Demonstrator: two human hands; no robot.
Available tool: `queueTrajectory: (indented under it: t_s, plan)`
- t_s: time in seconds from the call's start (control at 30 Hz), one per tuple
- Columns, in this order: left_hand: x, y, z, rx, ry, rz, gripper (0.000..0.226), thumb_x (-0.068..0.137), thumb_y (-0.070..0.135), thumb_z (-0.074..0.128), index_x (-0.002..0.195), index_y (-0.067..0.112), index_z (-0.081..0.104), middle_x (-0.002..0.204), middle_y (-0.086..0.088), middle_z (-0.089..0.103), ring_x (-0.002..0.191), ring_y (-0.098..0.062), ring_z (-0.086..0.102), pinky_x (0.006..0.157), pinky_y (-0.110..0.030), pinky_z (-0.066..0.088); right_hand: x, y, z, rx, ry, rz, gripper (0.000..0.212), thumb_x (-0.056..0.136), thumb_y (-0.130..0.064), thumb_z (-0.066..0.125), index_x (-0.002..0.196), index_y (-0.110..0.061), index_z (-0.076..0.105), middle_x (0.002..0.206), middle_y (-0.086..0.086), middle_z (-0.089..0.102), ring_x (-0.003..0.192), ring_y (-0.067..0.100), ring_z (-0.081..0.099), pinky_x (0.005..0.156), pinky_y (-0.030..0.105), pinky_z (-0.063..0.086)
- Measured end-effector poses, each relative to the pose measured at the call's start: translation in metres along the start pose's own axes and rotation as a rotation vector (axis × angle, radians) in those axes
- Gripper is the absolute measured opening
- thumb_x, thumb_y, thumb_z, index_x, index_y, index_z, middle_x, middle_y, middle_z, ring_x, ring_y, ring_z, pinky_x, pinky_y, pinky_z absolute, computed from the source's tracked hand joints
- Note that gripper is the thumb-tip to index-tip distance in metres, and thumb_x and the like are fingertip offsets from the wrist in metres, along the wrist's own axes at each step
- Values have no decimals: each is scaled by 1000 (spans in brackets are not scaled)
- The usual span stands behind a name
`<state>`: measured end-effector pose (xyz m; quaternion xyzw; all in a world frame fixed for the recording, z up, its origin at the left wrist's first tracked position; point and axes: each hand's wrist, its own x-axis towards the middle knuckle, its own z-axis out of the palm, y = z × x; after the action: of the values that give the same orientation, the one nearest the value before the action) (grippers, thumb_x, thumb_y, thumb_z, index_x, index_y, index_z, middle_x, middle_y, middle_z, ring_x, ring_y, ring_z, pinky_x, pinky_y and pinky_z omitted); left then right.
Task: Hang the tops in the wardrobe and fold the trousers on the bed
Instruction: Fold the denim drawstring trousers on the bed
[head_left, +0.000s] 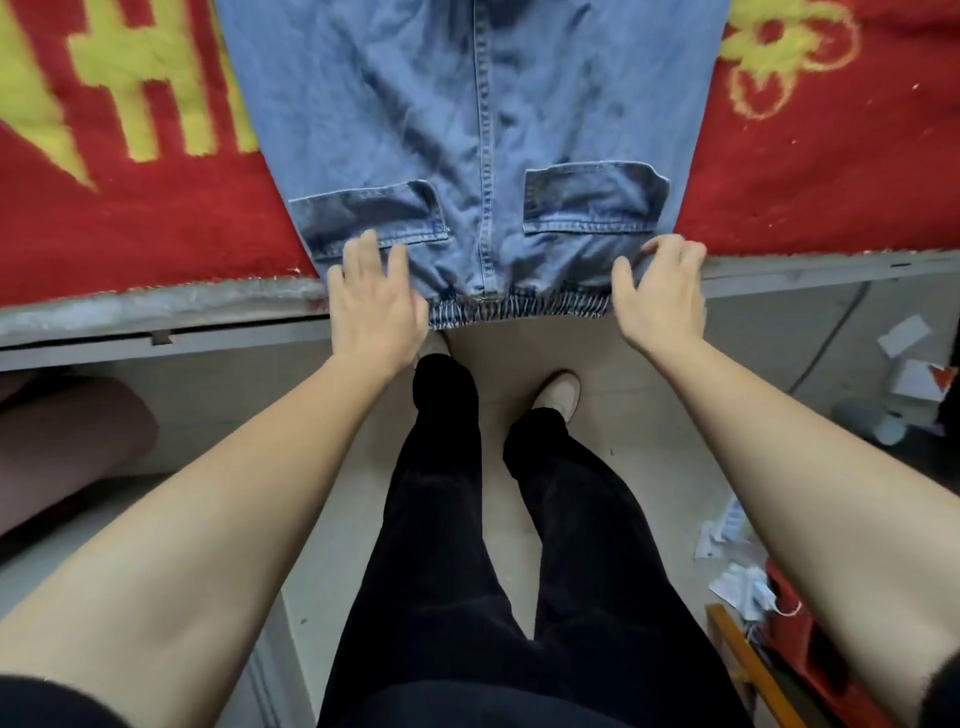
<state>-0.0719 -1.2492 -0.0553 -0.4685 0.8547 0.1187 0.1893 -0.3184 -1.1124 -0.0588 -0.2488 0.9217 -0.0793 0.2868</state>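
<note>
Blue denim trousers (483, 130) lie flat on the bed, back side up, with two flap pockets showing. Their elastic waistband hangs just over the near bed edge. My left hand (371, 301) rests on the waist's left corner, fingers straight on the cloth beside the left pocket. My right hand (660, 291) is at the waist's right corner, fingers bent over the cloth's edge; whether it pinches the cloth I cannot tell. The legs of the trousers run out of view at the top.
A red blanket with yellow patterns (130, 218) covers the bed. The grey bed frame edge (156, 312) runs across in front of me. Papers and small items (737, 571) litter the floor at the right, beside a wooden piece (748, 665).
</note>
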Motion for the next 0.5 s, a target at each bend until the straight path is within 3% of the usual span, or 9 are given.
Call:
queueTrajectory:
  t_s: [0.07,0.17,0.27,0.37,0.43,0.5]
  plan:
    - [13,3,0,-45,-72,9,62,96,37,43,153,16,28,160,-20,15,148,-36,12,115,-53,18,12,-4,-3,80,65,-5,55,97,-36,52,145,-15,35,142,13,34,119,35,49,94,44,42]
    - [35,2,2,-102,-321,-55,68,97,46,36,157,29,8,165,-10,-8,151,-32,-11,119,-58,3,32,-3,-5,-127,-123,-62,66,98,-35,49,157,-28,20,153,11,23,132,36,35,105,45,37]
    - [46,6,0,-97,-390,-87,70,93,42,41,156,28,13,165,-13,-5,150,-34,-9,118,-59,4,60,-6,-15,-72,-187,2,54,94,-30,47,148,-29,40,144,14,32,128,38,38,108,41,34]
    - [43,20,-13,-114,-146,-117,47,88,29,47,130,10,52,146,-22,36,136,-37,30,107,-53,28,84,-14,-32,109,-148,157,38,93,-30,42,128,-24,58,137,16,45,125,36,47,105,36,36]
    - [44,37,-17,-138,71,-45,31,83,21,48,105,3,59,118,-22,51,108,-38,46,84,-48,36,99,-19,-45,187,-74,214,36,94,-31,44,126,-22,57,136,13,49,124,32,50,101,32,37]
    - [45,63,-19,-244,152,89,22,84,18,51,98,2,59,104,-22,54,95,-39,50,75,-49,39,116,-23,-55,246,-24,233,41,94,-32,47,132,-20,52,138,10,51,127,27,50,102,30,35]
